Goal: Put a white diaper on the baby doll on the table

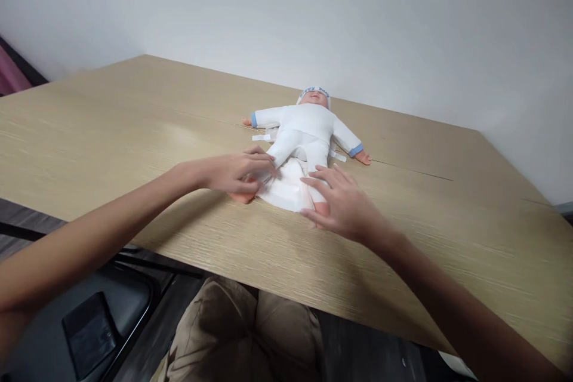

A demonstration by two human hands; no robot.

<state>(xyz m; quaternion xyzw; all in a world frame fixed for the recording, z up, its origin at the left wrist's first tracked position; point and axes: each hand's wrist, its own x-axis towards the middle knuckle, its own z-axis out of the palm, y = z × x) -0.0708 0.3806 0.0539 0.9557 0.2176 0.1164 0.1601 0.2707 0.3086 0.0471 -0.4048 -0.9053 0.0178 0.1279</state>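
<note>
A baby doll in a white suit with blue cuffs and a white cap lies on its back on the wooden table, arms spread. A white diaper lies under its legs, with tabs showing at its waist. My left hand rests over the doll's leg on the left, fingers curled around the foot and diaper edge. My right hand lies over the doll's other leg, fingers stretched out and apart, touching the diaper.
The table meets a plain white wall behind the doll. Below the table's near edge are my lap in tan trousers and a dark chair seat with a black phone-like slab on it at the left.
</note>
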